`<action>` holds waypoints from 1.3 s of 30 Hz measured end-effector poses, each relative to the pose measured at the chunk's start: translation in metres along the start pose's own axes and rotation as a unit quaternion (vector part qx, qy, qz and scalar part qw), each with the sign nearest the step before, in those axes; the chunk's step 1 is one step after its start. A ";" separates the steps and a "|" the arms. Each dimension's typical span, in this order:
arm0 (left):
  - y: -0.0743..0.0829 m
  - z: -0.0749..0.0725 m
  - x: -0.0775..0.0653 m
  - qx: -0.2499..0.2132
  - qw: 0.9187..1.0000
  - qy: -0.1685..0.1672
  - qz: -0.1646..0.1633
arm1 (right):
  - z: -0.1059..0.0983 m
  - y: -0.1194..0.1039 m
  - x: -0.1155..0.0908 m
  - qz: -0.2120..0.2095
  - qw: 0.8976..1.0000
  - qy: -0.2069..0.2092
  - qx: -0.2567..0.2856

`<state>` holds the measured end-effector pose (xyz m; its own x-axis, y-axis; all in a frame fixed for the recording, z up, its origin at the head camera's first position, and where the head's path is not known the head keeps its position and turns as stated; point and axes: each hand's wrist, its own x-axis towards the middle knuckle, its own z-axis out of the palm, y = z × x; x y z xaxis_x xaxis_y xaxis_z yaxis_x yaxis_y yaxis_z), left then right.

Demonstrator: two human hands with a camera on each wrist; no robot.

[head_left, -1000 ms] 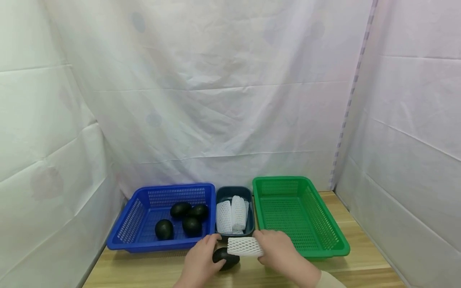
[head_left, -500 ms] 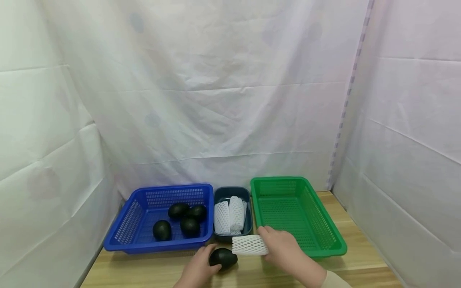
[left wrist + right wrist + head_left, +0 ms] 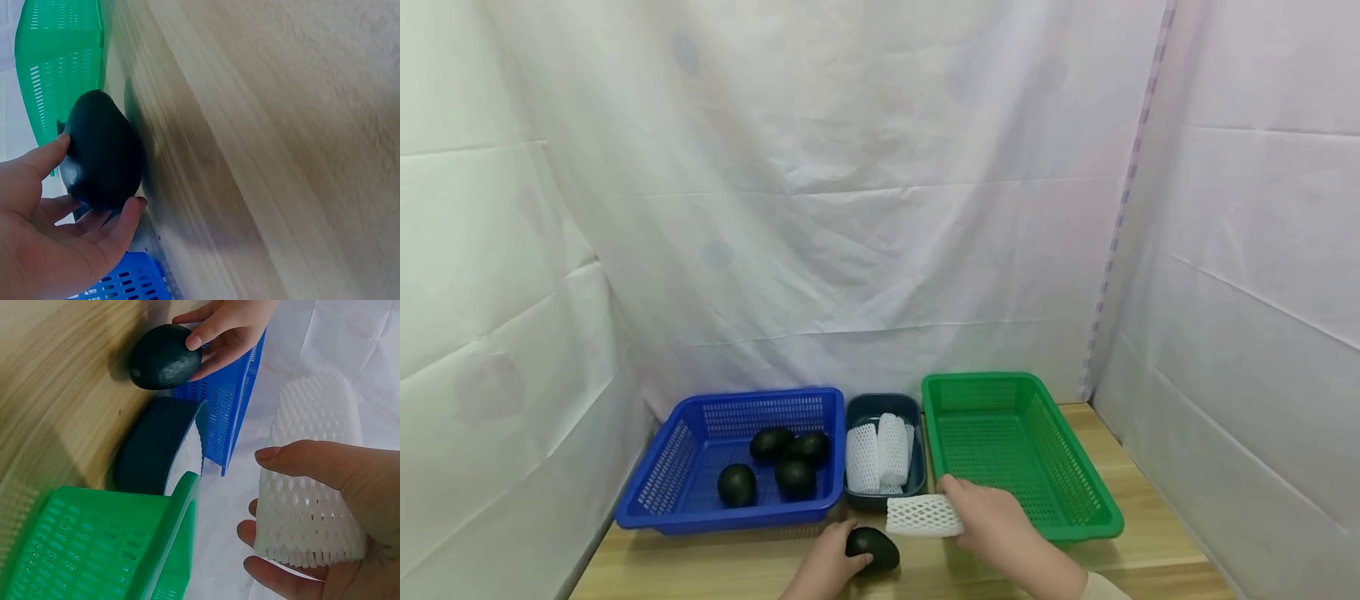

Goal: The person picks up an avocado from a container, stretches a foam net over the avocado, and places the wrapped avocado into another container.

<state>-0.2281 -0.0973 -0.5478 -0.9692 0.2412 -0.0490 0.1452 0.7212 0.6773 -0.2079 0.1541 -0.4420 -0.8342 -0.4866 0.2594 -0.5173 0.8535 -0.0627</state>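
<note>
My left hand (image 3: 829, 558) grips a dark avocado (image 3: 874, 552) by its blunt end, close over the wooden table. In the left wrist view, thumb and fingers curl round the lower part of the avocado (image 3: 103, 153), its narrower end facing away from the palm. To the right, my right hand (image 3: 988, 517) holds a white foam net sleeve (image 3: 923, 515), which lies sideways and points toward the avocado. The right wrist view has the thumb across the net sleeve (image 3: 312, 487) and the fingertips behind it. A small gap separates sleeve and avocado.
A blue basket (image 3: 737, 523) with several avocados stands at the left. Beside it, a dark small bin (image 3: 883, 402) holds more white foam sleeves (image 3: 892, 450). The green basket (image 3: 1000, 433) is at the right, just behind my right hand. White cloth (image 3: 880, 208) hangs behind.
The left hand has drawn the avocado slightly toward me, and more of the avocado shows. The right hand has shifted a little to the right with the sleeve.
</note>
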 end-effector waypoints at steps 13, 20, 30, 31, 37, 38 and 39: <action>-0.002 -0.001 -0.009 -0.119 0.993 0.004 0.021 | -0.001 0.004 -0.003 -0.008 1.000 0.013 0.002; 0.015 -0.015 -0.022 -0.167 0.985 0.012 0.048 | -0.004 0.007 -0.005 -0.003 1.000 0.011 0.003; 0.037 -0.037 -0.040 -0.231 0.968 0.098 0.006 | -0.006 0.012 -0.009 0.000 0.999 0.038 0.013; 0.037 -0.039 -0.041 -0.230 0.967 0.110 0.003 | -0.006 0.012 -0.009 -0.001 0.999 0.037 0.014; 0.037 -0.054 -0.045 -0.240 0.961 0.139 0.001 | -0.004 0.011 -0.008 -0.006 0.999 0.035 0.021; 0.037 -0.057 -0.046 -0.246 0.959 0.139 0.002 | -0.003 0.011 -0.007 -0.007 0.999 0.035 0.022; 0.038 -0.059 -0.047 -0.250 0.958 0.138 0.002 | -0.003 0.010 -0.007 -0.009 0.999 0.035 0.022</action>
<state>-0.1891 -0.1194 -0.4767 -0.9945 0.0126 0.1042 0.1031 0.3034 0.9473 -0.2069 0.1661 -0.4418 -0.8108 -0.4858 0.3266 -0.5405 0.8354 -0.0993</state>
